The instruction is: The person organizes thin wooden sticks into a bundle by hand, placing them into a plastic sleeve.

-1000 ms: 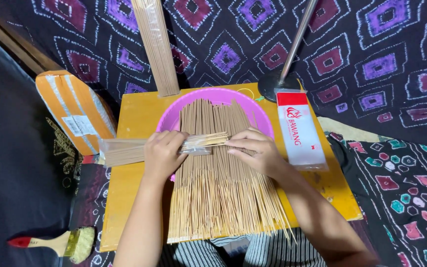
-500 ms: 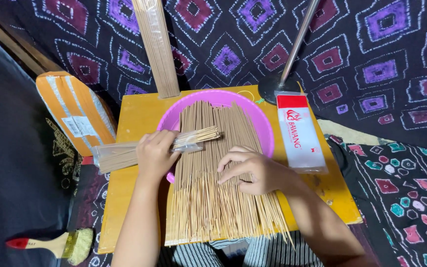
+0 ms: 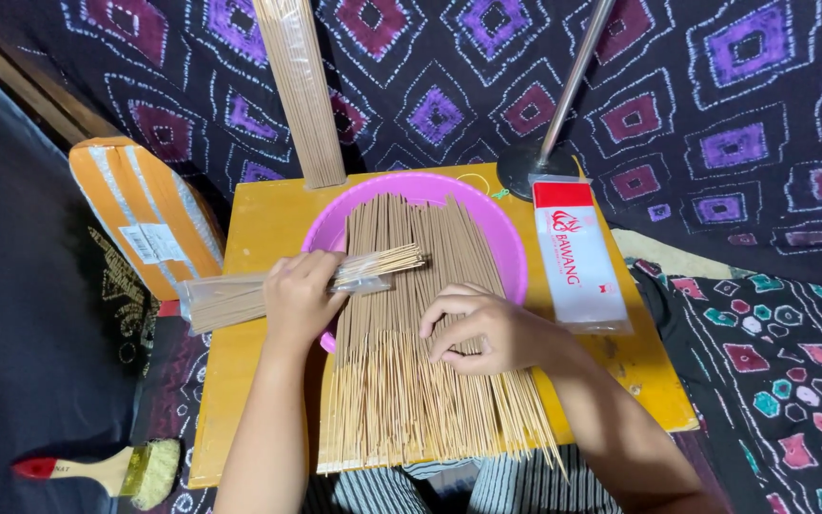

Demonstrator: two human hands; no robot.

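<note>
Right hand (image 3: 487, 328) slid along upright sticks (image 3: 411, 381)

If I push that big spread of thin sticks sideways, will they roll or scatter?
Probably both. The loose sticks are thin and round, so they would likely roll. Their far ends rest on the pink basin, near ends overhang the yellow board, so some may slip off.

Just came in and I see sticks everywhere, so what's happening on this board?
A person sits at a yellow board with a big spread of thin sticks lying over a pink basin. The left hand grips a clear sleeve of sticks, partly filled, with stick ends poking out. The right hand rests fingers-down on the loose sticks. A red-and-white packet lies beside the basin.
</note>
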